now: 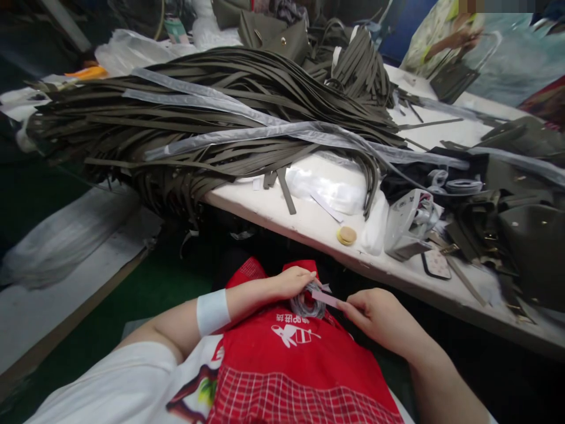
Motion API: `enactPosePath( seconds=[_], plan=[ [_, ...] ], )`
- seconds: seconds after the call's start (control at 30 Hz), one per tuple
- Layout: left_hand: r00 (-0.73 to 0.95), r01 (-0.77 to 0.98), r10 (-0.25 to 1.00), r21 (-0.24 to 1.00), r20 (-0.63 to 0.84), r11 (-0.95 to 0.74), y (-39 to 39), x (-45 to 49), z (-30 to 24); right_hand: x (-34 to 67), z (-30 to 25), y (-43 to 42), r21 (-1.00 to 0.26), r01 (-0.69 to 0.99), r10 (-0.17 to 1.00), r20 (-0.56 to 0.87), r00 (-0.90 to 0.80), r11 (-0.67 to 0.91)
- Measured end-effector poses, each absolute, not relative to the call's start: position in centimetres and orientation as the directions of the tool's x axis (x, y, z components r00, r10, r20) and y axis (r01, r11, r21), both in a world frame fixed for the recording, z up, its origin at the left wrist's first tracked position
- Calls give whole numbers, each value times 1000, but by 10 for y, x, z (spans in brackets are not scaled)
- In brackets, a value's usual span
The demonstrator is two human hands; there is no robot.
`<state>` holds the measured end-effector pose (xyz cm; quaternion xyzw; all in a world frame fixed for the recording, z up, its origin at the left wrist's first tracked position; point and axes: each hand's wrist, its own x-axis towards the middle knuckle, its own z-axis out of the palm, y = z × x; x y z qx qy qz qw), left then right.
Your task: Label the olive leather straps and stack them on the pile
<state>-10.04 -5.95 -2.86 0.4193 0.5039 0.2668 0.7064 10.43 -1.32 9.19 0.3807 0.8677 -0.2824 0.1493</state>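
Over my lap, my left hand (295,281) is closed on a small coil (306,306) that looks like grey strap in see-through plastic. A pale pinkish strip (325,299) runs across the coil's right side. My right hand (377,315) pinches the strip's outer end between thumb and bent forefinger. Whether the strip's other end is fixed to the coil, I cannot tell. Behind both hands is a red apron (309,359) with a white print. The fingertips of my left hand are partly hidden behind the coil.
A white table (265,206) bears a large heap of dark olive straps (229,112). Plastic-wrapped strips (247,132) lie across it. A yellowish round roll (346,235), a white box (406,227) and a phone (436,264) sit near the edge. Across the table a person handles a dark bag (454,79).
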Motion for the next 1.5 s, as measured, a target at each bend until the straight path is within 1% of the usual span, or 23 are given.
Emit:
enactPosePath(
  seconds=[0.07,0.17,0.27,0.33,0.4,0.5,0.57,0.63,0.73,0.8,0.87,0.97,1.07,1.13,1.2,1.27,1.3,1.4,1.5],
  plan=[
    [357,29,805,867,-474,498,-59,-100,-28,98,93,-19,-347,736,558,-488,-671,582],
    [377,75,813,890,-443,450,-59,-101,-25,85,90,-25,-287,703,542,-472,-695,651],
    [370,213,834,912,-408,352,-61,-102,-20,73,86,-29,-173,653,519,-474,-711,737],
    [355,295,854,913,-380,283,-62,-102,-17,65,81,-31,-122,617,499,-479,-723,777],
    [359,319,860,914,-362,252,-63,-101,-14,57,75,-32,-93,609,499,-484,-719,788],
    [350,334,867,912,-354,237,-63,-99,-12,48,65,-31,-68,650,542,-490,-683,757],
    [340,347,875,910,-346,226,-63,-98,-11,48,60,-29,-88,688,568,-495,-658,721],
    [351,336,867,912,-353,235,-63,-97,-13,54,58,-26,-155,706,563,-498,-660,691],
    [397,215,830,918,-393,332,-64,-97,-17,69,59,-26,-297,669,510,-462,-725,681],
    [420,116,817,917,-394,383,-62,-97,-19,76,60,-29,-341,633,488,-423,-763,695],
    [428,100,826,927,-367,360,-59,-97,-19,78,60,-33,-337,611,483,-393,-782,716],
    [483,196,814,946,-324,260,-53,-98,-17,74,58,-36,-302,602,489,-374,-788,739],
    [573,234,771,957,-277,170,-50,-100,-13,71,60,-36,-252,640,540,-366,-758,726],
    [617,210,736,959,-280,188,-49,-102,-12,72,64,-34,-220,670,574,-372,-729,709],
    [633,172,703,944,-324,281,-49,-102,-12,74,67,-34,-204,683,587,-379,-716,701],
    [615,129,700,922,-362,364,-49,-102,-13,77,68,-35,-215,665,572,-366,-734,715],
    [606,115,710,923,-359,368,-49,-102,-13,77,67,-36,-229,644,556,-349,-755,730],
    [614,107,734,951,-292,289,-48,-104,-11,76,60,-39,-241,587,522,-285,-804,773],
    [668,164,693,962,-270,217,-45,-110,-7,76,51,-38,-229,600,564,-208,-799,766]
  ],
)
